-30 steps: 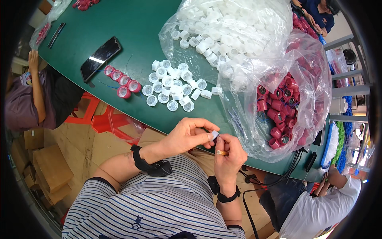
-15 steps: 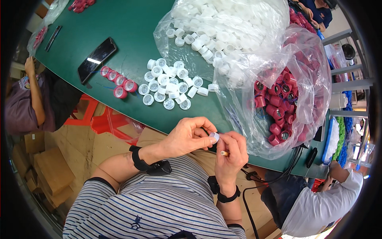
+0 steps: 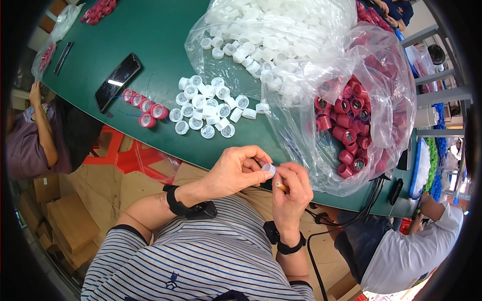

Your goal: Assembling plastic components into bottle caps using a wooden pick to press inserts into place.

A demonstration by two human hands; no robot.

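While the left grip (image 3: 235, 170) pinches a cap (image 3: 268, 169), the right grip (image 3: 295, 191) clasps a mostly hidden rod (image 3: 282, 187).

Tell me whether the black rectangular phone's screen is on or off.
Looks off: the black rectangular phone's screen is dark apart from one white reflection.

Free green tabletop (image 3: 201, 150) on the near side, loose white caps (image 3: 199, 102) beyond, bulging clear bag (image 3: 306, 150) blocking right

Left hand (image 3: 236, 168), right hand (image 3: 294, 186) close together, fingers (image 3: 255, 152) bent inward, tips perhaps touching.
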